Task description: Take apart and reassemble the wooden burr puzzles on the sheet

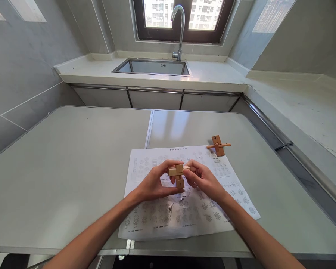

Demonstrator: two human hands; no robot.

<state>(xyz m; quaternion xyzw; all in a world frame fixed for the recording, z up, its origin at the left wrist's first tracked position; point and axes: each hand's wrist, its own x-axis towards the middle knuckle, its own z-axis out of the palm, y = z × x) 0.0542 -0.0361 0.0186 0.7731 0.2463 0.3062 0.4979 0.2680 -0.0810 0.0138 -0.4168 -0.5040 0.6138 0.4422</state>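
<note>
Above a printed paper sheet (154, 228), both hands hold a small wooden interlocking puzzle (179, 170) made of crossed, notched blocks. My left hand (159, 181) grips it from the left, fingers along the top and thumb under its lower end. From the right, my right hand (203, 177) pinches the pale block that sticks out on that side. Part of the puzzle is hidden behind the fingers. The sheet carries rows of small line diagrams and lies flat on the table.
A second wooden piece (217, 145), a flat plate crossed by a stick, lies at the sheet's upper right corner. The grey folding table (72, 168) has a seam down its middle. Beyond it are a counter with a sink (154, 74), a tap (182, 33) and a window.
</note>
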